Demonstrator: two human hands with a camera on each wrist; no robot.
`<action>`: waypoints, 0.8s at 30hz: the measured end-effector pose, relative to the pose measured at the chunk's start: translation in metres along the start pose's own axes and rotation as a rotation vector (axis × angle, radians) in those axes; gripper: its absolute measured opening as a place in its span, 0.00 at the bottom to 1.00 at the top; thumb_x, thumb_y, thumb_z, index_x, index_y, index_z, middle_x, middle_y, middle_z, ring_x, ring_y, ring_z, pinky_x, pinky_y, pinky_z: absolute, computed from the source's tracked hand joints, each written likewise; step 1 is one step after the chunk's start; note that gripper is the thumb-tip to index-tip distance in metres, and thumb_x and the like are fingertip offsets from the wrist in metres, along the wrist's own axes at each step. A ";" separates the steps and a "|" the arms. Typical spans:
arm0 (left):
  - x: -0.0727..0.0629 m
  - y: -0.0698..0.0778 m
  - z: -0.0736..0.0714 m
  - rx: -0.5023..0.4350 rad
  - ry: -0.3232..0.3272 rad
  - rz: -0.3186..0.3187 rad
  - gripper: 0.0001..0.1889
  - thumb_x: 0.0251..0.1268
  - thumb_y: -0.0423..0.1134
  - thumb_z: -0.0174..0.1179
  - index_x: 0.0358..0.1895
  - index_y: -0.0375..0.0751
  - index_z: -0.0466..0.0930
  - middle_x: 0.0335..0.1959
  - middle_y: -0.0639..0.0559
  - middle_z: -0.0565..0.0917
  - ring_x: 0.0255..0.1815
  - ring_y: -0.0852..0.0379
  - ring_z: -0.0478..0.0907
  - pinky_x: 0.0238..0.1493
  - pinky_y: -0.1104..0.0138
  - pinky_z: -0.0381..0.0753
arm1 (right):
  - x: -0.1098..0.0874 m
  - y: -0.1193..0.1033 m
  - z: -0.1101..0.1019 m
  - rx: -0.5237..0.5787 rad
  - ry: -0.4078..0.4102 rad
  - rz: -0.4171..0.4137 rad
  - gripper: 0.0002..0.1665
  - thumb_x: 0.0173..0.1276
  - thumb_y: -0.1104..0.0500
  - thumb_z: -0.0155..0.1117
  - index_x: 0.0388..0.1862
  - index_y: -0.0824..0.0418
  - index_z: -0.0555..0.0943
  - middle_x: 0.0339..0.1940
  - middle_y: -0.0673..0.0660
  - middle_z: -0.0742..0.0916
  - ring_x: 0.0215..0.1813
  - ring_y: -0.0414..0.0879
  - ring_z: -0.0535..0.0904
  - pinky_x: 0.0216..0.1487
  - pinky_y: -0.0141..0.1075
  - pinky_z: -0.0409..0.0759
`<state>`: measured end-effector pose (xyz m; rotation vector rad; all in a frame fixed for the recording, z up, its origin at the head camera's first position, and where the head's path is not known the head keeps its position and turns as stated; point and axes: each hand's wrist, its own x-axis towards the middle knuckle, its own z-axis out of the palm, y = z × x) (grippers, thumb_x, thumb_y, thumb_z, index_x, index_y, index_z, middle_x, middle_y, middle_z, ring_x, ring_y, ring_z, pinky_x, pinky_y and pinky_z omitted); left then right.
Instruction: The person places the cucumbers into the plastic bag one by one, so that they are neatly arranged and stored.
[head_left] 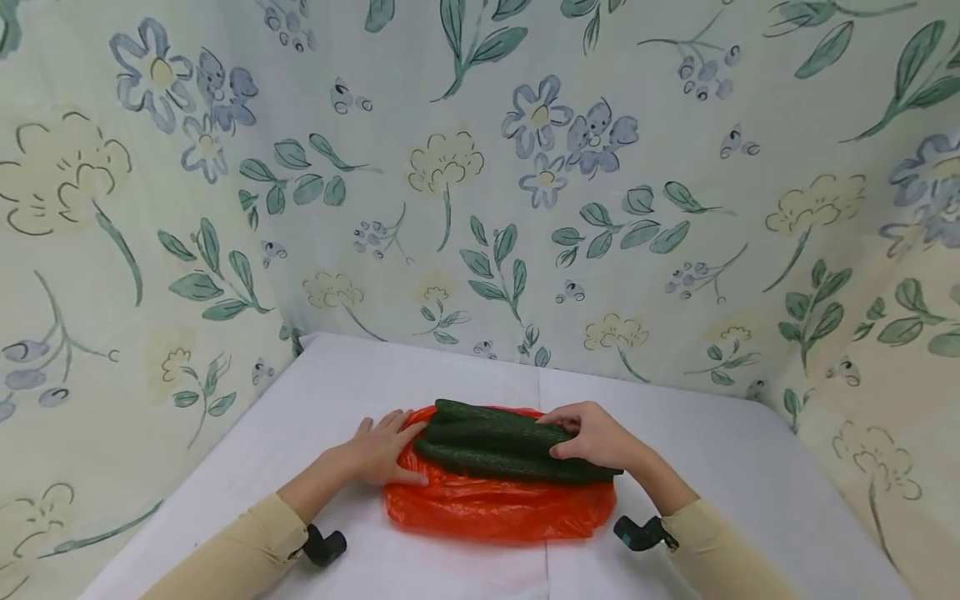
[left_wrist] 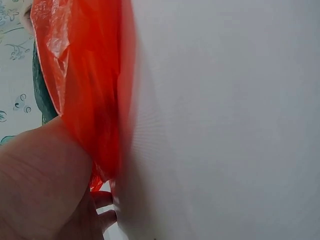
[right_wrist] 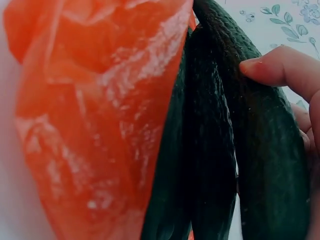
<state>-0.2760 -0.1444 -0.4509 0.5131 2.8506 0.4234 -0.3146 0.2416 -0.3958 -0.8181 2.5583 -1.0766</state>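
Three dark green cucumbers lie side by side on a crumpled red plastic bag. Thumb and fingers of my right hand grip the farthest cucumber near its right end, the thumb pressing on its skin in the right wrist view. My left hand rests at the bag's left end with its fingers spread. Its thumb lies over the red plastic, beside the cucumbers' left tips. In the left wrist view the bag hides most of the cucumbers.
A white cloth covers the table, with a seam running down its middle. Flower-patterned curtains stand behind the table and on both sides. Each wrist carries a small black camera, one by the left sleeve and one by the right sleeve.
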 end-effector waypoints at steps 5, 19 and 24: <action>0.002 -0.002 0.002 0.008 0.013 0.006 0.55 0.48 0.74 0.66 0.79 0.52 0.59 0.81 0.42 0.56 0.81 0.39 0.49 0.74 0.31 0.48 | 0.002 -0.001 0.006 -0.107 0.022 0.015 0.23 0.61 0.59 0.75 0.56 0.51 0.86 0.22 0.48 0.76 0.33 0.44 0.76 0.35 0.31 0.79; 0.002 -0.006 0.000 0.004 0.007 0.005 0.53 0.50 0.72 0.66 0.78 0.51 0.61 0.79 0.41 0.58 0.80 0.38 0.51 0.73 0.31 0.49 | -0.001 -0.009 0.023 -0.345 0.048 0.050 0.27 0.62 0.56 0.76 0.61 0.47 0.83 0.52 0.47 0.85 0.46 0.44 0.76 0.50 0.39 0.85; -0.002 -0.011 0.001 -0.057 0.000 0.001 0.50 0.52 0.70 0.66 0.77 0.54 0.62 0.78 0.43 0.60 0.79 0.40 0.54 0.73 0.30 0.48 | -0.005 -0.006 0.025 -0.318 0.051 0.015 0.26 0.63 0.53 0.75 0.60 0.44 0.82 0.26 0.45 0.75 0.33 0.40 0.72 0.32 0.31 0.74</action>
